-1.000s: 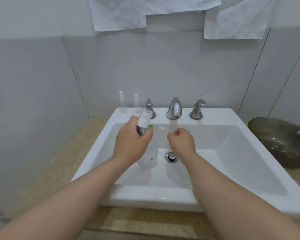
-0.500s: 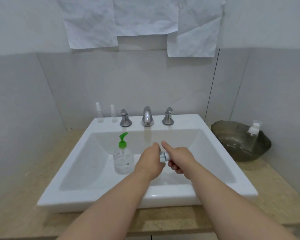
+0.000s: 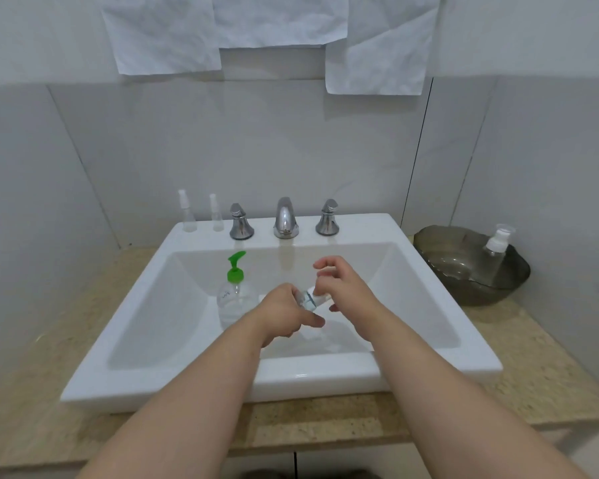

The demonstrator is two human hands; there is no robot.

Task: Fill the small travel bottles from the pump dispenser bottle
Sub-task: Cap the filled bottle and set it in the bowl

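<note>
Above sink (image 3: 325, 382), travel bottle (image 3: 307, 300) between left hand (image 3: 284, 312) and right hand (image 3: 346, 288)

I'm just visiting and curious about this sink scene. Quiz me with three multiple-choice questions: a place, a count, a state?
1. Where does the green-pump bottle stand? A) sink basin B) floor C) shelf
2. How many small clear bottles stand on the sink ledge? A) one B) two C) four
3. What is the left hand doing? A) lying flat B) hanging empty C) gripping a travel bottle
Answers: 1 A, it stands upright inside the basin. 2 B, a pair stands left of the taps. 3 C, its fingers curl round the bottle; the right hand pinches its cap.
</note>
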